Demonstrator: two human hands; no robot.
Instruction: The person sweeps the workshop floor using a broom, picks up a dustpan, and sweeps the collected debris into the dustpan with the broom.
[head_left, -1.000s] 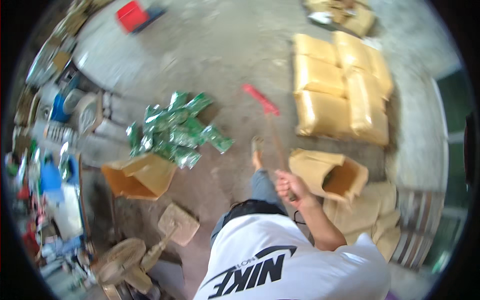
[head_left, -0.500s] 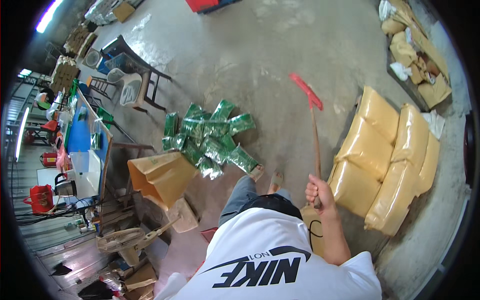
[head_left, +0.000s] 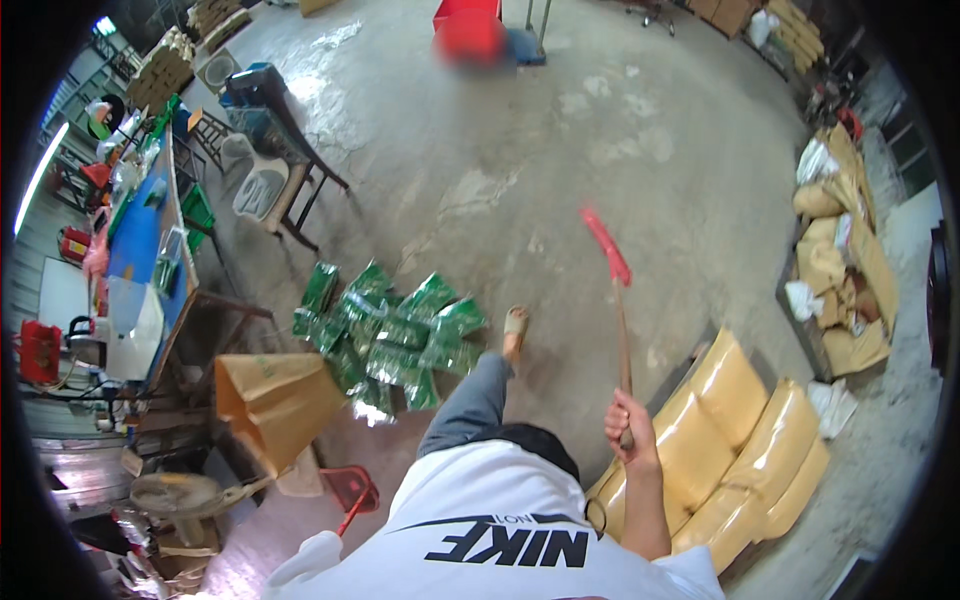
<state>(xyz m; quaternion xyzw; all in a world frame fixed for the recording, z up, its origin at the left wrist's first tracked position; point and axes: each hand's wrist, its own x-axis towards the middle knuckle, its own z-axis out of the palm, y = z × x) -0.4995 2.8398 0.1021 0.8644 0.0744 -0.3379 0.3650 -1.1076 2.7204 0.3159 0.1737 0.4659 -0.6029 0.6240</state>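
My right hand is closed around the lower end of a wooden stick with a long red head, which looks like a broom. The red head hangs above the concrete floor, out ahead of me. Down at my left side is a red dustpan, its red handle running back toward my white sleeve. My left hand is out of sight, so whether it holds that handle cannot be told.
Several green shiny packets lie heaped on the floor at left, beside an open brown paper sack. Stacked tan sacks stand close at right. A chair, a blue-topped table and a red bin stand farther off.
I have stepped forward, one foot now out ahead. Packets and tan sacks sit lower in view. The red dustpan shows more fully at my left, and the broom stays in my right hand.
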